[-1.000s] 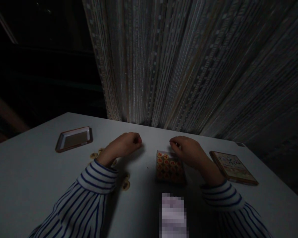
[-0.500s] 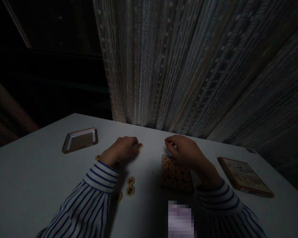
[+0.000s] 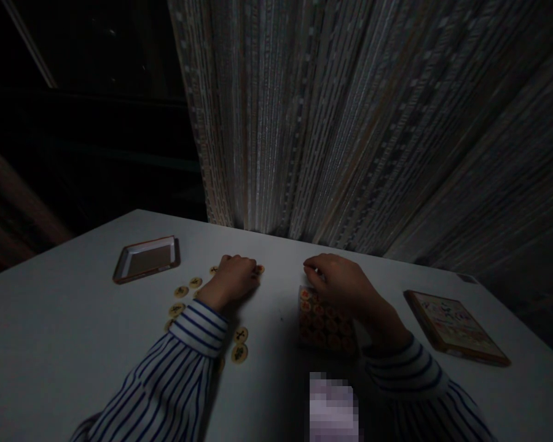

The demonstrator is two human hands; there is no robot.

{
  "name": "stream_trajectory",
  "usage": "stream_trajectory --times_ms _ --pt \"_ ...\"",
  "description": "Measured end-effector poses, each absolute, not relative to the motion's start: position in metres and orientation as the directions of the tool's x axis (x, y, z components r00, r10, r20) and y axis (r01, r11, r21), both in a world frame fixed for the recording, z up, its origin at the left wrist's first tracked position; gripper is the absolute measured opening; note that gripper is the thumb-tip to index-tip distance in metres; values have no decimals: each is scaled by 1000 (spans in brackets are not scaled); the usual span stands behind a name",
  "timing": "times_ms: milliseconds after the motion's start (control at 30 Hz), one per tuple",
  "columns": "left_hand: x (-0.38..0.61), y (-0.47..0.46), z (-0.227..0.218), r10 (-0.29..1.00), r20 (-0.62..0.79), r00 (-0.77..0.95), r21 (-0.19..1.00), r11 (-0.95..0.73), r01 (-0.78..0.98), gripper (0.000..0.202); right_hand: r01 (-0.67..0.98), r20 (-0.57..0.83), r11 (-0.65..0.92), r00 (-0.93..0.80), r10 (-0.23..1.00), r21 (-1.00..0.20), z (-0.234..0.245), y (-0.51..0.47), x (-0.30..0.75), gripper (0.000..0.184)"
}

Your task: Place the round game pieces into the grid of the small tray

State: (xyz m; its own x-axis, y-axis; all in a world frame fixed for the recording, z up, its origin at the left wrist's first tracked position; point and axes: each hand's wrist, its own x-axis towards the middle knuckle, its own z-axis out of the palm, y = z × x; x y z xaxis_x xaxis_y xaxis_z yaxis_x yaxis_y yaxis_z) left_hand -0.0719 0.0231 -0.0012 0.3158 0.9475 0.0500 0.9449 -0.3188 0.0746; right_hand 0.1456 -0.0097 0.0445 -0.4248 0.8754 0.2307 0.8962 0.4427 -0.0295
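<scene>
My left hand (image 3: pixel 234 280) rests low over the table, fingers curled down over a round wooden Chinese chess piece. Beside its fingertips a piece with a red mark (image 3: pixel 260 269) shows. Two pieces with dark characters, one the lower piece (image 3: pixel 239 353), lie nearer to me, right of the left sleeve. Several more, such as a dark-marked piece (image 3: pixel 177 309), are scattered left of the wrist. My right hand (image 3: pixel 338 279) hovers at the far edge of a box of red-marked pieces (image 3: pixel 325 325), thumb and fingers closed; what they hold, if anything, is hidden.
An open shallow tray-like lid (image 3: pixel 147 258) lies at the left on the white table (image 3: pixel 96 344). At the right is a flat box with a printed cover (image 3: pixel 456 319). A string curtain (image 3: pixel 281 123) hangs behind the far edge. The room is dim.
My left hand has shifted slightly right, its fingers now covering a piece beside the red-marked one. More pieces show left of its wrist. The right hand has hardly moved.
</scene>
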Motion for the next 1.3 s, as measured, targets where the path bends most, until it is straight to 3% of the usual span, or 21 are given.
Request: stream_trajectory --times_ms 500,767,1000,1300 --pt "-72 25 -8 945 26 327 120 -328 937 21 896 186 443 -430 884 -38 42 -9 144 30" --pt "-68 24 -2 910 110 399 236 -414 879 24 894 187 447 -435 881 -26 41 -10 144 30" --pt "-62 17 13 898 190 397 443 -439 782 25 900 172 436 -428 887 -7 44 -12 143 29" --pt "-52 15 13 855 323 405 765 -488 420 31 894 219 448 -433 874 -18 44 -13 146 29"
